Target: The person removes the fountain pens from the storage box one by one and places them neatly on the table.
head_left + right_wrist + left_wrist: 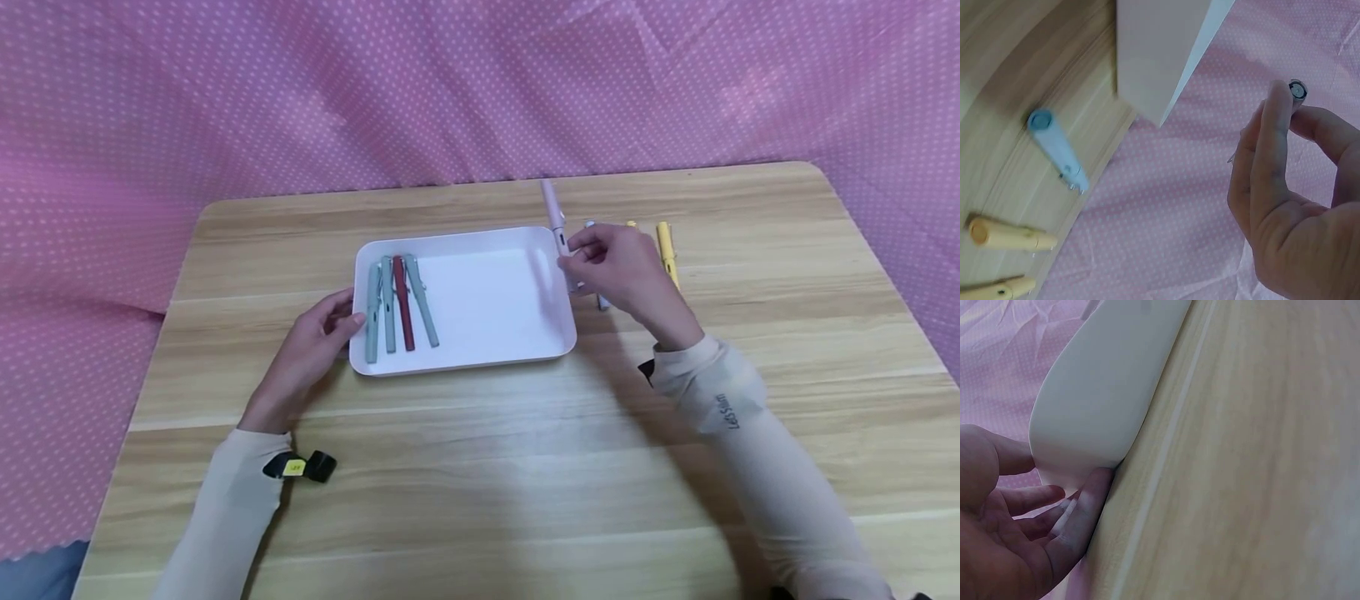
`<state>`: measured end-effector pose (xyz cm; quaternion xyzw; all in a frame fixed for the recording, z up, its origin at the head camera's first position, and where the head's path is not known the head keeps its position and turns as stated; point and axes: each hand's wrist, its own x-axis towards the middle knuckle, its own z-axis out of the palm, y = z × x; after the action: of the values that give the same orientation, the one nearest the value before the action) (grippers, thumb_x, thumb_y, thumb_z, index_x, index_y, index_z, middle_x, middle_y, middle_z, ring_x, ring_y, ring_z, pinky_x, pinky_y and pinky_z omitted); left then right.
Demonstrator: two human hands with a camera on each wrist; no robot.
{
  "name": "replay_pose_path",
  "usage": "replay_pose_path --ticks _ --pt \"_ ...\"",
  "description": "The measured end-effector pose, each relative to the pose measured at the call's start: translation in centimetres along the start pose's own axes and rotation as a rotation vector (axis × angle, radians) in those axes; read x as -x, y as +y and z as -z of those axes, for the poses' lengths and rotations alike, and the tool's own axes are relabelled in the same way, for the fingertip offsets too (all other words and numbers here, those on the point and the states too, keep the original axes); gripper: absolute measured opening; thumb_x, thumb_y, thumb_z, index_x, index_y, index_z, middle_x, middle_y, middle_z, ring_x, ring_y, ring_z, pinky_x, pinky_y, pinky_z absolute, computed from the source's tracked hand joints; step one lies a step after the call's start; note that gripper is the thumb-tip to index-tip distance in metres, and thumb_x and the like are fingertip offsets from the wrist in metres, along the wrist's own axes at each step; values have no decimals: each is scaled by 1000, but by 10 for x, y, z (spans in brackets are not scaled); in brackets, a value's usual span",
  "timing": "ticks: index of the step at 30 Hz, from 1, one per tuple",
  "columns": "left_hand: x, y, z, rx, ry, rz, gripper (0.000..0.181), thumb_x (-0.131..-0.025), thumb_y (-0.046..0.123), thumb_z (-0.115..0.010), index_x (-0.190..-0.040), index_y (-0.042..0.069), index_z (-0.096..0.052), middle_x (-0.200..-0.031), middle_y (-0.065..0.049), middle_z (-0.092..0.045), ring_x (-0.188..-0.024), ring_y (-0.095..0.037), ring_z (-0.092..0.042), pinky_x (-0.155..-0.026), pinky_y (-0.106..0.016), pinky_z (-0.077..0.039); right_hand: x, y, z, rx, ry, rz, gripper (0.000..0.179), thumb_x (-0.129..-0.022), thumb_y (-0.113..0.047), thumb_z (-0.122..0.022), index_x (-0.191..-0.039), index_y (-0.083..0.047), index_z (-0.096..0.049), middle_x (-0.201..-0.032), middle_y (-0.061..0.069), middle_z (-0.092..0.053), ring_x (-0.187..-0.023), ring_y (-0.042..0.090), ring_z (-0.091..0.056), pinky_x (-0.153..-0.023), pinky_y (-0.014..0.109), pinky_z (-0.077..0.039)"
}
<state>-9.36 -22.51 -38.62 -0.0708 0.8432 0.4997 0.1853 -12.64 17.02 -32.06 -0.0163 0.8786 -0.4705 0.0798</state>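
Observation:
My left hand (311, 346) grips the left end of a white tray (498, 354), thumb at the rim. In the left wrist view, fingers (1088, 506) lie against the tray's outer wall, close to the tabletop. Three pale green pens (388, 304) and one dark red pen (403, 304) lie side by side in the tray's left part. My right hand (618, 262) pinches a light purple pen (552, 204) near its lower end, tilted up beside the tray's right rim. The right wrist view shows this pen's round end (1298, 91) between thumb and fingers.
Right of the tray, a light blue pen (1057, 147) and two yellow pens (1013, 236) lie on the wooden table (450, 500), partly behind my right hand in the head view. A pink dotted curtain (465, 92) hangs along the table's back and sides.

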Motion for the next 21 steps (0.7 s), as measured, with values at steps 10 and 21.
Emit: replay_pose_path --ticks 10,21 --pt "0 1 0 2 1 4 65 -109 43 -50 -166 21 -28 -153 -9 -44 -130 -30 -44 -104 -39 -45 8 21 34 10 43 -54 33 -98 -19 -73 -119 5 -68 -105 21 -72 -74 11 -71 -67 32 -62" --pt "1 4 1 16 -2 19 64 -110 42 -51 -166 22 -27 -155 -8 -44 -131 -29 -44 -104 -39 -45 9 47 72 73 99 -127 38 -99 -27 -70 -121 3 -67 -105 13 -73 -73 7 -72 -70 26 -61"
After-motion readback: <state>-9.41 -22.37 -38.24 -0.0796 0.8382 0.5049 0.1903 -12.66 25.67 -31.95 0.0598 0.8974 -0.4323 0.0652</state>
